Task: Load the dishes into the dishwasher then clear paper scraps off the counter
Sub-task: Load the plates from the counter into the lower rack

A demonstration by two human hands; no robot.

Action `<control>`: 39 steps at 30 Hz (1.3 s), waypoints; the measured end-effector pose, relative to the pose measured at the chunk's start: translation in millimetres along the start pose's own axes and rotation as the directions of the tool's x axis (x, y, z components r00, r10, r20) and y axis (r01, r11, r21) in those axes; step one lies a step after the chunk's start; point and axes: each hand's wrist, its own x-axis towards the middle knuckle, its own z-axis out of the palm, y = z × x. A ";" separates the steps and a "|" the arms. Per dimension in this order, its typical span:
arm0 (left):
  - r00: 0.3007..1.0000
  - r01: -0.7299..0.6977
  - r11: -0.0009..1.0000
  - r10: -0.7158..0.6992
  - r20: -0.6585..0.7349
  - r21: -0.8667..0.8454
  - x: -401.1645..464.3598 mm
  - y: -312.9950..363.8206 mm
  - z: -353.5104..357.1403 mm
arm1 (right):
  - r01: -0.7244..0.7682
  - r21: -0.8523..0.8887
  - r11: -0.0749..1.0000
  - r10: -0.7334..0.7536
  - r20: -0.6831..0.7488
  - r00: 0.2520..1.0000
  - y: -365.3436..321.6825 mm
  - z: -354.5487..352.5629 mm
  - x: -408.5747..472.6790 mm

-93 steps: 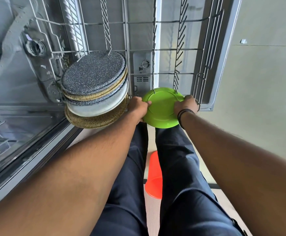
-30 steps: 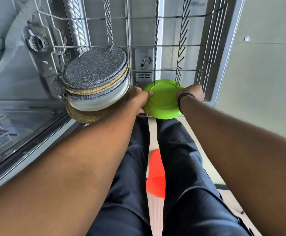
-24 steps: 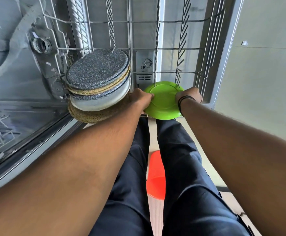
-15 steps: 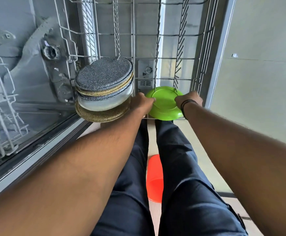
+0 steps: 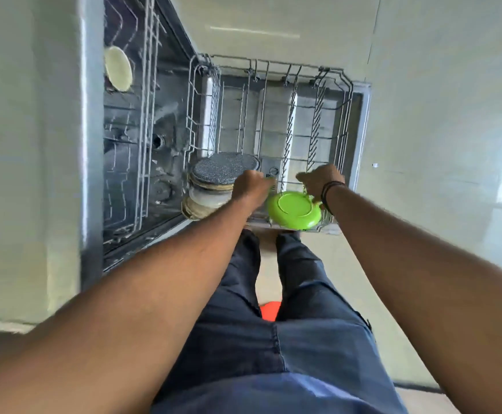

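Observation:
A lime green plate (image 5: 293, 210) stands tilted in the front right corner of the pulled-out lower rack (image 5: 346, 115). My left hand (image 5: 252, 186) hovers just above and left of it, fingers loosely curled and holding nothing. My right hand (image 5: 321, 180), with a dark band on its wrist, is above the plate's right rim; its thumb reaches down close to the rim without gripping it. A group of speckled grey, tan and white plates (image 5: 218, 182) leans in the rack's front left.
The dishwasher tub (image 5: 130, 150) is open on the left, with a cream plate (image 5: 118, 68) in its upper rack. An orange object (image 5: 269, 312) lies on the floor between my legs. Pale floor stretches to the right.
Both hands have let go of the green plate, which now rests in the rack. My head has lifted away, so the whole rack and the dishwasher front have come into view.

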 end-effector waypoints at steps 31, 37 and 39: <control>0.525 -0.465 0.694 -0.284 -0.802 -0.550 -325.7 -72.2 -250.5 | 0.981 -0.038 0.189 -0.977 -0.107 0.184 -204.9 87.8 -372.6; 0.234 -0.494 0.606 -0.598 -0.766 -0.623 -409.0 -210.4 -259.7 | 0.994 0.067 -0.084 -0.967 0.236 -0.098 -177.2 211.7 -486.5; 0.159 -0.505 0.589 -0.654 -0.739 -0.630 -431.4 -246.7 -252.5 | 0.985 0.109 -0.134 -0.937 0.311 -0.162 -161.6 242.9 -511.6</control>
